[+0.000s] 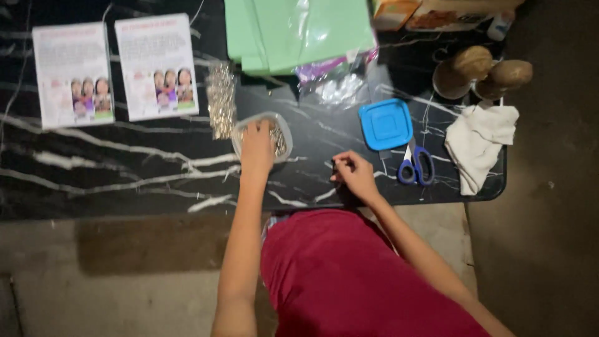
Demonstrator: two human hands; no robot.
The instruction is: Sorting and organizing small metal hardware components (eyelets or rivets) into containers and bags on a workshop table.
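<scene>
Now left hand [257, 146] dips into clear container [284, 128] of beads.

Two white printed cards [73, 75] [156, 67], each with small coloured figures near its lower edge, lie side by side at the upper left of the frame. At the top right sit an orange box [394, 12] and a tan box [462, 14], with a clear plastic bag [340, 87] below them, upper centre.

we see a glossy black table [125, 181] veined white like polished marble. the clear container [284, 128] and blue lid [385, 123] at its 3 o'clock look like smooth plastic. the scissors [415, 165] have blue plastic handles; the white cloth [477, 140] is soft, matt. the green sheets [293, 28] at 12 o'clock seem wrapped in shiny film.
</scene>
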